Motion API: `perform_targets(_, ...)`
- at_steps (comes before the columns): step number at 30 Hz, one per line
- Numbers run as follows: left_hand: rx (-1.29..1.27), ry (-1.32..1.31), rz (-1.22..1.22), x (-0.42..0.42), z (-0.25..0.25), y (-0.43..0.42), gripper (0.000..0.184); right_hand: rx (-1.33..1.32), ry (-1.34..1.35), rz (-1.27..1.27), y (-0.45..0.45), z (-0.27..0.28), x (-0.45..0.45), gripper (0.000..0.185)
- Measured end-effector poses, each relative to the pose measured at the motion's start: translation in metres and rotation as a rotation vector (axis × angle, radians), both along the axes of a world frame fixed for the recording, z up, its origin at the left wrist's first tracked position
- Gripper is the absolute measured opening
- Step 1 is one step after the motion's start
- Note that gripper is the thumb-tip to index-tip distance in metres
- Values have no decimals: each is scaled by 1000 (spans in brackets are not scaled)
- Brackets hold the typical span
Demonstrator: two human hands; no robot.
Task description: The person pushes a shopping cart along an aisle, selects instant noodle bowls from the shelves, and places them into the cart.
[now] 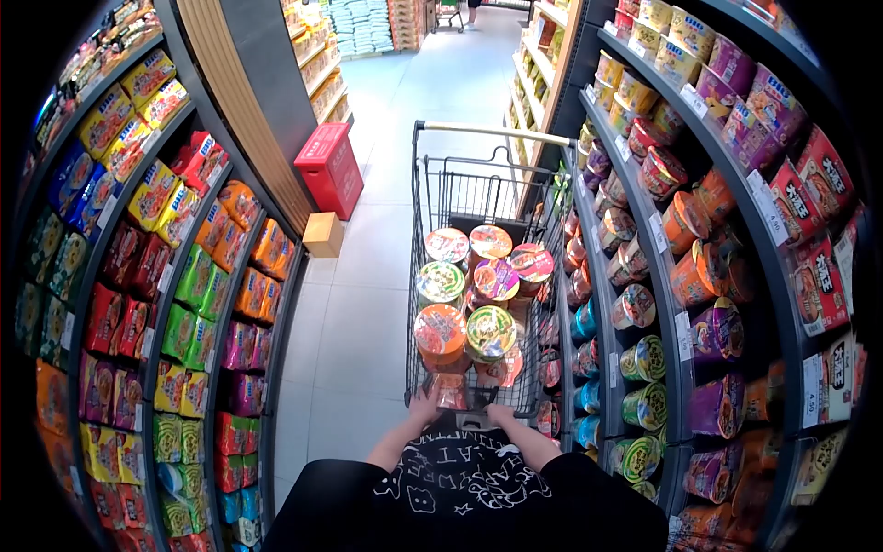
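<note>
A black wire shopping cart (418, 230) stands right in front of me, its pale bar at the far end. Several instant noodle cups with round lids are grouped inside it, among them an orange one (440, 333), a green one (491, 332) and a purple one (497, 279). My left hand (425, 405) is at the near left corner of the cart, beside a reddish package (452, 390). At the near right edge is my right hand (498, 409). The fingers of both hands are too small and dark against the cart to make out.
Shelves of bagged noodles (193, 281) line the left side. Shelves of cup noodles (685, 221) stand close along the cart's right side. A red bin (329, 170) and a cardboard box (323, 235) sit on the floor at the left. Far ahead, a person (472, 13) stands near another cart.
</note>
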State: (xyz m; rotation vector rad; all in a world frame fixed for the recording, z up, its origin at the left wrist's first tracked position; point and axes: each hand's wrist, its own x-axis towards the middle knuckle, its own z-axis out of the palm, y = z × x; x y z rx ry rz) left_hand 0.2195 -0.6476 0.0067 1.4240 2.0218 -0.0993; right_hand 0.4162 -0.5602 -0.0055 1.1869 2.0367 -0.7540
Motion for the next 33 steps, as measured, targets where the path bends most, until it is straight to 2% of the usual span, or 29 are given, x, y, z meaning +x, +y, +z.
perform_targets(6, 23, 14, -5, 1, 1, -2, 86, 47, 31, -25, -1, -16, 4, 32)
perform_targets(13, -10, 26, -3, 3, 3, -3, 83, 97, 122, -29, -4, -5, 7, 27)
perform_targets(15, 48, 31, -9, 4, 2, -4, 90, 97, 120, -32, -5, -3, 6, 27)
perform_targets(33, -38, 44, -26, 5, 3, -5, 85, 142, 135, -49, -7, -15, 12, 26)
